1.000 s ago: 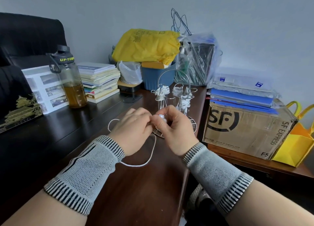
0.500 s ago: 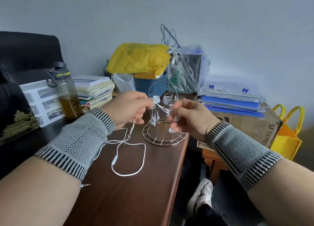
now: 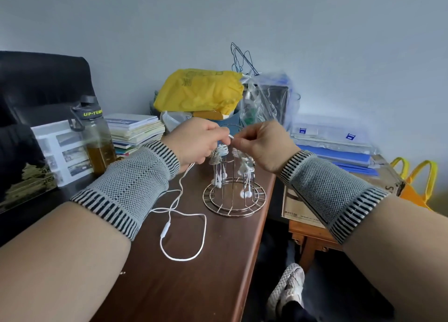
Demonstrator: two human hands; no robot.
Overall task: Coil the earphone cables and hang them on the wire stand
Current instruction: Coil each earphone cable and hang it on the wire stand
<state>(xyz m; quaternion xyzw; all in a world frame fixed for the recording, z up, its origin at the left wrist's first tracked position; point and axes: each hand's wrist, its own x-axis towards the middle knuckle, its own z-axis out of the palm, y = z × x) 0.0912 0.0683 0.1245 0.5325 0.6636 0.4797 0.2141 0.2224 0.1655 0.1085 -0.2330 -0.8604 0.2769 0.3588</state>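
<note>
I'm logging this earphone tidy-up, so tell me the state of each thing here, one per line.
Left hand: pinching the cable above the stand.
Right hand: pinching the cable too.
Cable: mostly uncoiled, trailing loose on the desk.
Stand: upright, several coiled earphones hanging on it.
Bottle: upright, capped, partly filled with amber liquid.
Books: stacked flat.
</note>
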